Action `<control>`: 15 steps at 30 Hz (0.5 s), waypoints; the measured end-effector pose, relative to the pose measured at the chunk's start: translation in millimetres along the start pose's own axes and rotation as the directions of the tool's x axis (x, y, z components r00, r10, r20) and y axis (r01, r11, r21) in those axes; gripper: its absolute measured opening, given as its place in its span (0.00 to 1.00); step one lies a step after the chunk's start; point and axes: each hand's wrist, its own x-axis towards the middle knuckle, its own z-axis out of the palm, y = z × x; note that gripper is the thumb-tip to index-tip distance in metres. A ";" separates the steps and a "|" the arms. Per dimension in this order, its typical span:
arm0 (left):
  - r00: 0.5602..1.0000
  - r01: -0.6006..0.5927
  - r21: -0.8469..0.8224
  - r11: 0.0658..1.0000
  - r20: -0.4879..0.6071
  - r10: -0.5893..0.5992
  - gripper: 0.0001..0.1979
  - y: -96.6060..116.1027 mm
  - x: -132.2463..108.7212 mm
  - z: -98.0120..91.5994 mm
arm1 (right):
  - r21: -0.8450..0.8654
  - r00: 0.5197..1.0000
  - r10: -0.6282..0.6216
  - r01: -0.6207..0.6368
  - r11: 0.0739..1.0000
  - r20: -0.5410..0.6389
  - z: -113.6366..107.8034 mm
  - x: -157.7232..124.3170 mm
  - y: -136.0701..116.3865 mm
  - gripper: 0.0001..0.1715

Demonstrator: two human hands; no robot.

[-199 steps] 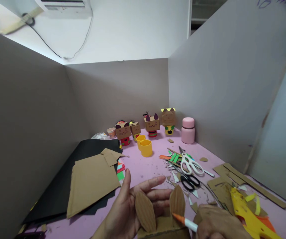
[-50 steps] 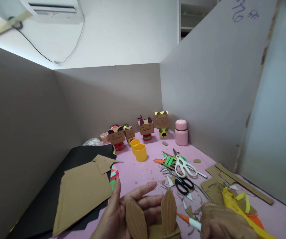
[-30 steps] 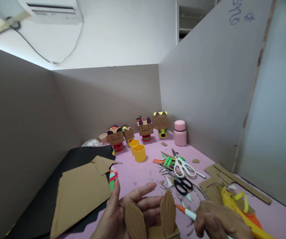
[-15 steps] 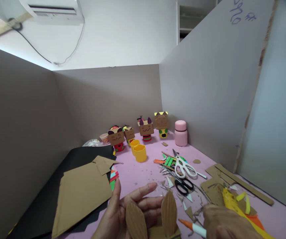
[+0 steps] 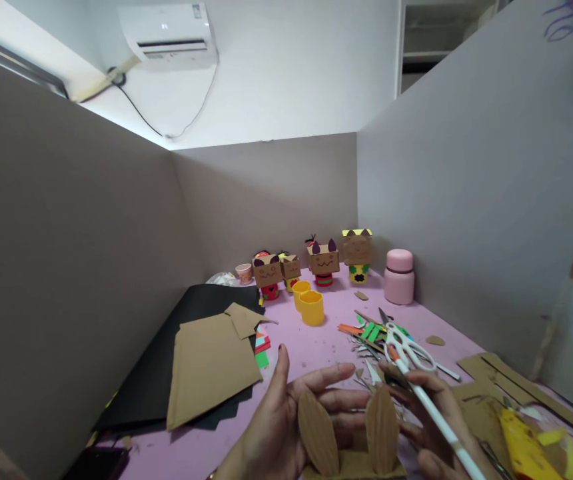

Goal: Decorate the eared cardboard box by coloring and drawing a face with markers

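Note:
My left hand (image 5: 291, 413) is open, palm showing and fingers stretched to the right. Just in front of its palm is a cardboard piece (image 5: 356, 460) with two upright, pointed ears, the left ear (image 5: 318, 433) and the right ear (image 5: 382, 430). The lower part of this piece is cut off by the frame's bottom edge. In my right hand (image 5: 439, 413) is a white pen (image 5: 434, 408) with an orange end, slanting up to the left. The orange end overlaps the white-handled scissors (image 5: 409, 350) behind it. Dark scissors (image 5: 394, 375) are partly hidden by my right fingers.
Several cardboard-headed figures (image 5: 323, 259) stand at the back beside two yellow rings (image 5: 312, 308) and a pink flask (image 5: 399, 277). Cardboard sheets (image 5: 211, 373) lie on black sheets (image 5: 146, 373) at left. Paper scraps (image 5: 372, 332) and a yellow tool (image 5: 526, 443) lie at right.
The view has turned left, so the scene sits further right. My right hand has risen nearer the eared piece, and the pen now points up to the left. My left hand stays spread behind the ears.

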 end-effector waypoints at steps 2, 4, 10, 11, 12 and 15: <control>1.000 -0.006 0.001 1.000 0.008 0.006 0.44 1.0 0.2 0.9 | 0.069 0.997 0.038 -0.042 0.997 0.070 -2.2 0.9 26.8 0.43; 0.999 -0.019 -0.007 1.000 0.028 0.019 0.43 2.3 0.8 1.8 | 0.060 0.986 0.075 -0.085 0.995 0.151 -5.9 3.2 46.9 0.52; 0.999 -0.030 -0.005 1.000 0.038 0.030 0.42 1.4 0.6 1.3 | -0.053 0.945 0.292 -0.287 0.956 0.145 -14.7 27.0 54.3 0.39; 0.999 -0.031 -0.007 1.000 0.028 0.031 0.42 1.2 0.0 1.2 | -0.040 0.938 0.317 -0.314 0.948 0.139 -15.1 31.6 53.5 0.39; 0.999 -0.032 -0.010 0.999 0.021 0.032 0.43 1.4 -0.6 1.3 | -0.018 0.932 0.338 -0.338 0.941 0.131 -15.0 35.4 53.3 0.40; 0.999 -0.042 -0.017 0.999 0.006 0.042 0.42 4.9 -2.0 1.6 | 0.037 0.935 0.338 -0.344 0.938 0.106 -11.9 40.4 56.0 0.40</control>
